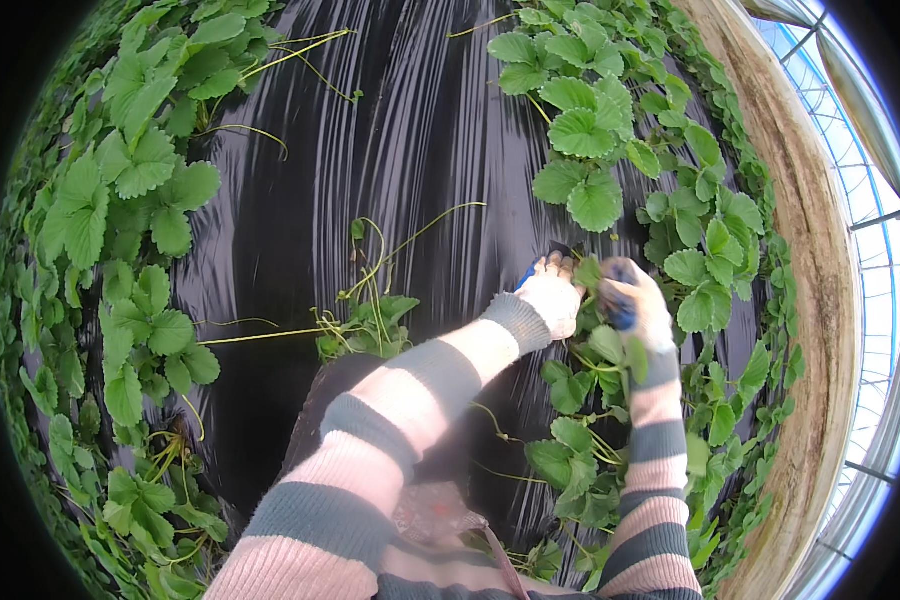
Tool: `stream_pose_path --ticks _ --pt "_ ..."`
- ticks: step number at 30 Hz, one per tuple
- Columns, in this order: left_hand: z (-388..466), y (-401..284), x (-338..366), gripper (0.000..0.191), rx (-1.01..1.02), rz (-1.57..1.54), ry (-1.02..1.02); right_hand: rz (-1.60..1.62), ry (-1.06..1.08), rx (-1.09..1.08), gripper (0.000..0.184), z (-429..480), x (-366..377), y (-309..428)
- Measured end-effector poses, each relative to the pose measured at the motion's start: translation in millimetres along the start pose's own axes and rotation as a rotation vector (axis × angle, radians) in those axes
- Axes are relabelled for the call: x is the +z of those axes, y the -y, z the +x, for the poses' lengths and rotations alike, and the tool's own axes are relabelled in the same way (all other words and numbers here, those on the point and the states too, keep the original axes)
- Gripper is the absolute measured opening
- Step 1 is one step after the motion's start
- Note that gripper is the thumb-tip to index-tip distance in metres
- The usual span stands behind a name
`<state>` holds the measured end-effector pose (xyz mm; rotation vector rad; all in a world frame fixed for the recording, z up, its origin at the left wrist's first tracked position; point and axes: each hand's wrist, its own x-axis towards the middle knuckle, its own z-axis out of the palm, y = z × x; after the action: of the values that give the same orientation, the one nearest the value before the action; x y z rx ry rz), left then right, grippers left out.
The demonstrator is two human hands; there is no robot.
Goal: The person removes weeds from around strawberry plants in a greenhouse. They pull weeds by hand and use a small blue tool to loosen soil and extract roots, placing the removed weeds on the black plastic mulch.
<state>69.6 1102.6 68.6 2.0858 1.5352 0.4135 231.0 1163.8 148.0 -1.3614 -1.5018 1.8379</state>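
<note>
Both my hands, in pale gloves with blue parts, are at a strawberry plant (589, 319) in the right-hand row. My left hand (556, 289) reaches down at the plant's left side, its fingers near the black plastic mulch film (427, 262). Whether those fingers grip anything is hidden among the leaves. Just to the right is my right hand (634, 296), blurred, with its fingers curled in; what lies inside them cannot be made out. A small leaf shows between the two hands. Striped knit sleeves cover both arms.
Another strawberry row (150, 322) runs along the left. Between the rows, a pile of cut or loose runners and leaves (367, 322) lies on the film. Long runners stretch over the film. A brown bare strip (802, 225) and the greenhouse frame (874, 225) are at the far right.
</note>
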Motion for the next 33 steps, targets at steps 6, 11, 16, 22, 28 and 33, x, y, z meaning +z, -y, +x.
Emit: stream_pose_path --ticks 6,11,16,22,28,33 --pt "1.9 -4.0 14.3 0.056 -0.019 0.081 -0.024 -0.071 -0.262 -0.435 0.028 -95.1 -34.7 87.3" --pt "-8.8 -10.4 6.5 0.054 0.017 0.069 -0.049 0.030 -0.125 -0.554 0.032 -86.7 -58.4 125.6" --pt "-6.0 -23.8 -23.3 0.047 -0.003 0.130 -0.186 -1.283 -1.065 -1.228 0.032 -133.0 -110.0 181.9" --pt "-8.5 -52.5 -16.7 0.039 0.004 0.157 -0.184 -1.269 -1.291 -1.209 0.032 -196.2 -169.6 238.1" --pt "0.4 -59.1 2.6 0.036 0.101 0.145 -0.118 -1.283 -1.233 -1.176 0.031 -188.4 -115.8 258.4" --pt "11.2 -48.2 -5.1 0.041 0.135 -0.010 -0.292 -1.280 -1.042 -1.217 0.031 -165.9 -82.5 273.6"
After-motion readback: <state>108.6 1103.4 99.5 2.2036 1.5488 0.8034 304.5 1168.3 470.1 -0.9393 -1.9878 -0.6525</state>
